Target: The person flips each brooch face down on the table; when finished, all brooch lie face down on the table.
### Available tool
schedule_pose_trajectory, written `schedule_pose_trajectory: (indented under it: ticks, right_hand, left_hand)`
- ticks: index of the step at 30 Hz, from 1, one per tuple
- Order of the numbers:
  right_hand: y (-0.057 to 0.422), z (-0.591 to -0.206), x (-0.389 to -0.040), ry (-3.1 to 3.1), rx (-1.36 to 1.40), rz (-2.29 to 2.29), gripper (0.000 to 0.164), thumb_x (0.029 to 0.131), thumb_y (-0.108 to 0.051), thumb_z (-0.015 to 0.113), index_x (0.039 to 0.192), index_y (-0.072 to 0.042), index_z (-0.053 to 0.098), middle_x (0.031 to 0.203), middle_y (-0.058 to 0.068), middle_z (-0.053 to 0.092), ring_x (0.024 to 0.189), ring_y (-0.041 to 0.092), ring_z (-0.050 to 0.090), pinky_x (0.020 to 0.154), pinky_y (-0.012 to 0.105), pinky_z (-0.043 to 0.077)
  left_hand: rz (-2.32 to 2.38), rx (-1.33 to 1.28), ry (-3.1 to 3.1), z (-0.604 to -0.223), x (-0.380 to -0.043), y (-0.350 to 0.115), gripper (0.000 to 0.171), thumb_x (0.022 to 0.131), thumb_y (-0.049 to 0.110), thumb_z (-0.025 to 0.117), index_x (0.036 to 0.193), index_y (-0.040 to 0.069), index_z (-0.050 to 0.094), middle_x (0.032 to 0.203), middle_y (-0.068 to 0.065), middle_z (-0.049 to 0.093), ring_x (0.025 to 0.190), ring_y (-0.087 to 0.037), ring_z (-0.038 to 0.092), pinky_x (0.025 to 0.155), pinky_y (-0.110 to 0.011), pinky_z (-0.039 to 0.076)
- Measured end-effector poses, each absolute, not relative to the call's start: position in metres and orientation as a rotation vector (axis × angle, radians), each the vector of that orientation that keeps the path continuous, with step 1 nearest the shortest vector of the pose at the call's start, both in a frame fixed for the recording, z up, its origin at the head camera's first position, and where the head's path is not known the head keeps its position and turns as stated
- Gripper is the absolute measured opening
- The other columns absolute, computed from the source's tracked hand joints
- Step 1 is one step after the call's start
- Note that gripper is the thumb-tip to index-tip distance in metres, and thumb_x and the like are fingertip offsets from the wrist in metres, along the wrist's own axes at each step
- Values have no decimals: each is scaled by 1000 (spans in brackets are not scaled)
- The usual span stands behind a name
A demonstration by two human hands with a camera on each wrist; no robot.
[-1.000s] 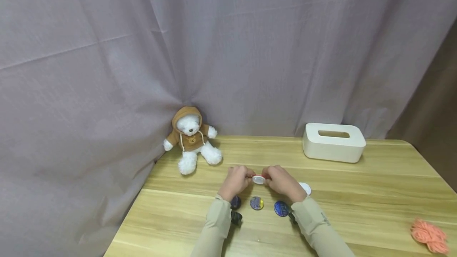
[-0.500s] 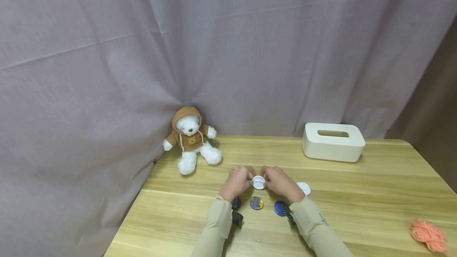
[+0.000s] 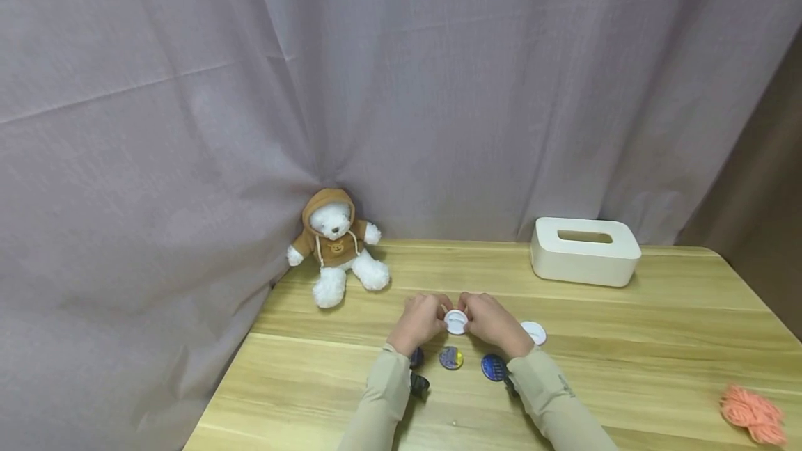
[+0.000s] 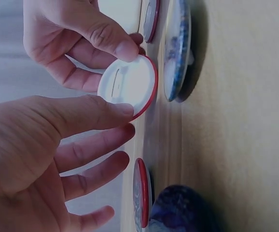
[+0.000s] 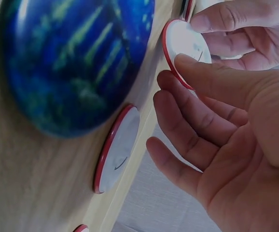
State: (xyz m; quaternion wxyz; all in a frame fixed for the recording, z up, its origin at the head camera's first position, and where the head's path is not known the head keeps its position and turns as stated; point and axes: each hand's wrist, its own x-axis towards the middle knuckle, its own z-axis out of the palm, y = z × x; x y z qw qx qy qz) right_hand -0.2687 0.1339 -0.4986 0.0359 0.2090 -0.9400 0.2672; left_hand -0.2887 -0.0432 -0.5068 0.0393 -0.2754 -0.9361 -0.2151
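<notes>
Between my two hands is a round pin badge [image 3: 456,322], its white back with the pin facing up and its red rim showing in both wrist views. My left hand [image 3: 418,319] pinches it at the left edge, thumb on the white back [image 4: 130,79]. At the opposite edge my right hand [image 3: 491,322] pinches it the same way; its other fingers [image 5: 183,128] are loosely bent. Nearer to me lie a purple-and-yellow badge [image 3: 451,358], a blue badge [image 3: 493,367] and a dark blue badge [image 3: 416,357] partly hidden by my left wrist.
A white-backed badge [image 3: 534,333] lies right of my right hand. A white teddy bear [image 3: 335,246] in a brown hoodie sits back left. A white tissue box [image 3: 585,252] stands back right, and coral yarn [image 3: 753,414] lies at front right. A grey curtain [image 3: 438,89] hangs behind the table.
The held badge has turned from a steep tilt to show its white back to the head view. Both hands keep hold of it and have shifted only slightly; the other badges stay put.
</notes>
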Motion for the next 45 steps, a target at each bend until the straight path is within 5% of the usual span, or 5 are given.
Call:
schedule_pose_trajectory:
  ticks: [5, 11, 15, 35, 45]
  right_hand:
    - [132, -499, -269, -2902, 631, 745, 25, 68, 10, 75, 81, -8, 63, 65, -5, 51, 63, 14, 47, 60, 34, 42]
    - [128, -499, -269, -2898, 628, 683, 24, 66, 9, 77, 78, -7, 64, 72, -1, 55, 69, 18, 51, 65, 37, 45]
    - [126, -498, -270, -2910, 627, 626, 22, 66, 7, 79, 76, -7, 65, 74, 2, 56, 72, 22, 52, 68, 41, 46]
    - [120, -499, -271, -2934, 641, 508, 19, 73, 8, 72, 73, -8, 61, 77, 6, 53, 76, 29, 50, 68, 51, 45]
    - [106, -493, -272, -2985, 665, 539, 25, 80, 3, 72, 105, 2, 72, 100, 15, 67, 95, 37, 59, 82, 58, 48]
  left_hand:
    - [-666, -816, -2883, -508, -287, -43, 25, 74, 6, 84, 96, 16, 76, 82, 6, 72, 79, -13, 62, 82, -47, 42]
    - [-600, -768, -2946, -506, -284, -42, 29, 74, 14, 86, 102, 17, 78, 113, -6, 70, 105, -30, 59, 82, -47, 41]
    - [-604, -750, -2967, -508, -284, -41, 30, 74, 14, 85, 103, 15, 78, 119, -8, 68, 109, -32, 56, 83, -47, 39]
    - [-608, -711, -2995, -507, -284, -48, 28, 82, 15, 75, 109, 7, 76, 118, -11, 67, 111, -35, 54, 87, -55, 39]
    - [-653, -694, -2946, -511, -281, -63, 32, 84, 13, 69, 114, 6, 74, 107, -8, 69, 107, -36, 57, 87, -59, 39]
